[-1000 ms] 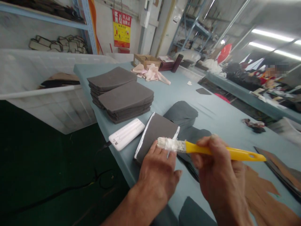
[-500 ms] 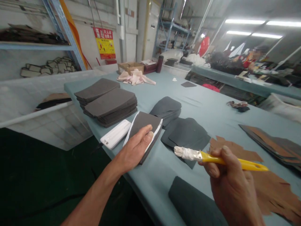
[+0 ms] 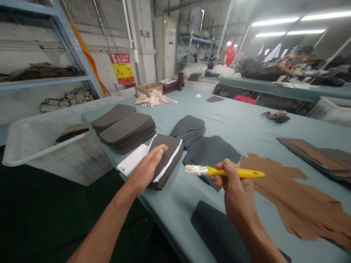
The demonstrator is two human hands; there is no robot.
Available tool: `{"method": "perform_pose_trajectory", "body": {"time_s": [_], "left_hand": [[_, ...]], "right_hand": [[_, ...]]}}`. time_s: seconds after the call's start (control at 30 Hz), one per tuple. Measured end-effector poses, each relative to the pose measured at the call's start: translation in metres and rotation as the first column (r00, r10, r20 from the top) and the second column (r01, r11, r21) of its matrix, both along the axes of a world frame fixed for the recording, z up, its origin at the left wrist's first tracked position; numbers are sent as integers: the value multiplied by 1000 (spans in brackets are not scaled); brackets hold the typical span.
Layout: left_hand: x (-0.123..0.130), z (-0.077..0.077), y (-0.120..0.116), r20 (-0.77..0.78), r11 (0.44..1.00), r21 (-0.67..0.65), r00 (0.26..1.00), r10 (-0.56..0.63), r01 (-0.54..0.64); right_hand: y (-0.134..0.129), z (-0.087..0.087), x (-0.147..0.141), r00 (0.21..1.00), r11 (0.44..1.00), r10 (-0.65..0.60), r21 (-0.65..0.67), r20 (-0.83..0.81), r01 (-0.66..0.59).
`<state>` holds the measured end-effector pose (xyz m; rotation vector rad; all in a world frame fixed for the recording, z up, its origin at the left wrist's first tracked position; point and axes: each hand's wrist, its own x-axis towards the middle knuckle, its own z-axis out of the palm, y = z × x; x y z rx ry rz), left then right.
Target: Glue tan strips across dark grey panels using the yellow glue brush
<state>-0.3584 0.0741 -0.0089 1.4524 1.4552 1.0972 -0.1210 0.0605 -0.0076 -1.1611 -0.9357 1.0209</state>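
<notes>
My left hand (image 3: 146, 170) lies flat against a stack of dark grey foam pieces (image 3: 167, 160), fingers together on its top. A white band of glue (image 3: 168, 163) runs along the stack's right edge. My right hand (image 3: 234, 186) grips a yellow-handled brush (image 3: 236, 172) crosswise, its bristles (image 3: 195, 170) crusted white. The brush hangs above the table, to the right of the stack and apart from it.
A white plastic box (image 3: 132, 159) lies under my left hand's edge. Taller foam stacks (image 3: 123, 131) stand behind it. Loose dark pieces (image 3: 211, 151) and a brown cut sheet (image 3: 285, 190) cover the blue-grey table (image 3: 175, 208). A white bin (image 3: 55, 146) stands left; a person (image 3: 285, 65) works beyond.
The brush has moved away to the right, off the foam stack. My left hand has slid toward the stack's left side. The head view has lifted and pulled back.
</notes>
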Motion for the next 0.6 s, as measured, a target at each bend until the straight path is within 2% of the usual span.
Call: {"method": "perform_pose_trajectory", "body": {"time_s": [0.33, 0.6], "left_hand": [[-4, 1, -5, -11, 1000, -22, 1000, -8, 8], [-4, 9, -9, -69, 999, -34, 997, -27, 25]], "right_hand": [[60, -5, -16, 996, 998, -53, 48, 76, 50], [99, -5, -26, 990, 996, -17, 92, 140, 4]]}}
